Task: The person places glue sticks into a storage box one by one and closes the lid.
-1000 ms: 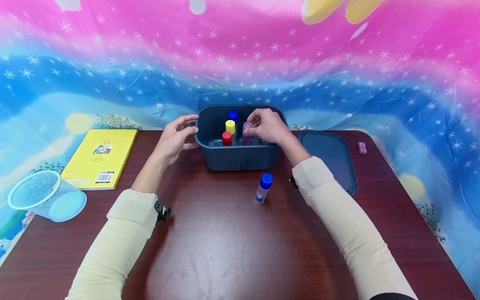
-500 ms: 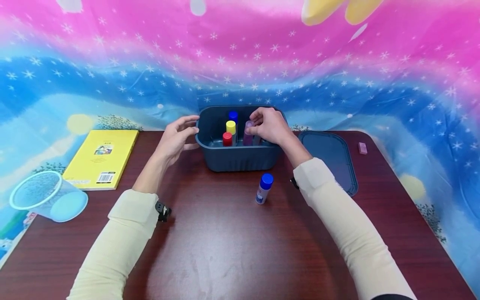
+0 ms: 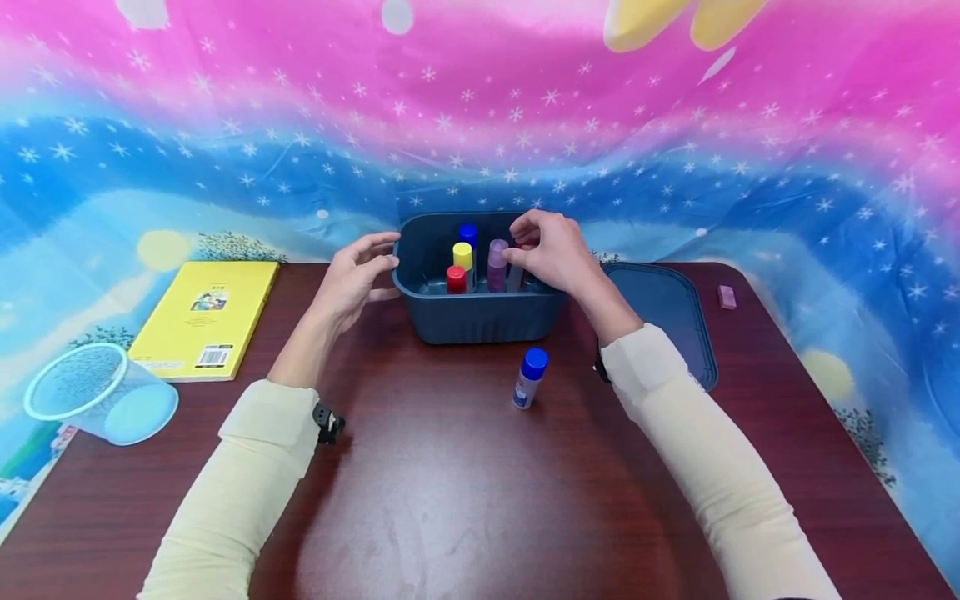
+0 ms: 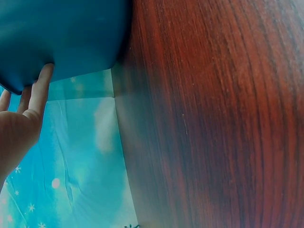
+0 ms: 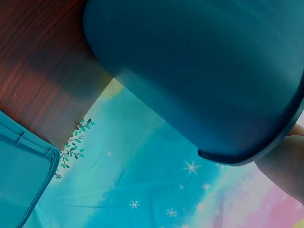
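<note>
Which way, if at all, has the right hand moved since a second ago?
Yes, the right hand shifted rightward in the head view, judged against the bin.

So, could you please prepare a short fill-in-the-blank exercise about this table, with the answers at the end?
1. The stick on the table has a cap coloured ____.
2. In the bin, between the red cap and the blue cap, there is a ____ one.
3. In the head view, the lid lies on the bin's ____ side.
4. The left hand touches the bin on the side towards the yellow, barcoded ____.

Missing words: blue; yellow; right; book.
</note>
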`<action>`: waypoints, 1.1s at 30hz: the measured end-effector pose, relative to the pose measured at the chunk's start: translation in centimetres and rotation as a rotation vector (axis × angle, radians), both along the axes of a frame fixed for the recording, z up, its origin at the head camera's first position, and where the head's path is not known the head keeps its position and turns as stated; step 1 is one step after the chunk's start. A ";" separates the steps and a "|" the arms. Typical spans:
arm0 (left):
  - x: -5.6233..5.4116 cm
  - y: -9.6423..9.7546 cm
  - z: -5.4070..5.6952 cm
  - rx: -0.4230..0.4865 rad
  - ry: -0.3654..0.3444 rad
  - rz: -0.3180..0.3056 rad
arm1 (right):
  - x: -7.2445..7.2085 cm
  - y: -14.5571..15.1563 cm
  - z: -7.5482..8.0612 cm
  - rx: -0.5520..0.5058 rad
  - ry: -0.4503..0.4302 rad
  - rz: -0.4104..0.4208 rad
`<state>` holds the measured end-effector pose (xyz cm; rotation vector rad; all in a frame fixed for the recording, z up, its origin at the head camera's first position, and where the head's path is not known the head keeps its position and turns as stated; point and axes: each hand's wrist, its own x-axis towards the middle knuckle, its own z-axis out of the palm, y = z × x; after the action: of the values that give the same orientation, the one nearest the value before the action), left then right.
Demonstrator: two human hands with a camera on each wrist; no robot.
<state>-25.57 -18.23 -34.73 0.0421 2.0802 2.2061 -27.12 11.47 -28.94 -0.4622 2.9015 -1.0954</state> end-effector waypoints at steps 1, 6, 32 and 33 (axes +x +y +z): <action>0.0 0.0 0.0 0.000 0.001 0.000 | 0.1 0.1 0.0 -0.005 0.000 0.001; 0.1 0.1 -0.1 -0.008 0.004 0.002 | 0.7 0.7 0.1 -0.040 -0.006 0.018; 0.2 0.3 0.0 -0.004 0.009 0.007 | 4.4 4.0 0.2 -0.356 -0.016 0.376; 0.2 0.2 0.0 -0.004 0.009 0.007 | 4.5 4.2 0.2 -0.364 -0.026 0.392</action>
<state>-25.33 -17.98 -34.71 0.0450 2.0928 2.2098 -22.59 15.63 -28.75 -0.9635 2.4304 -1.5316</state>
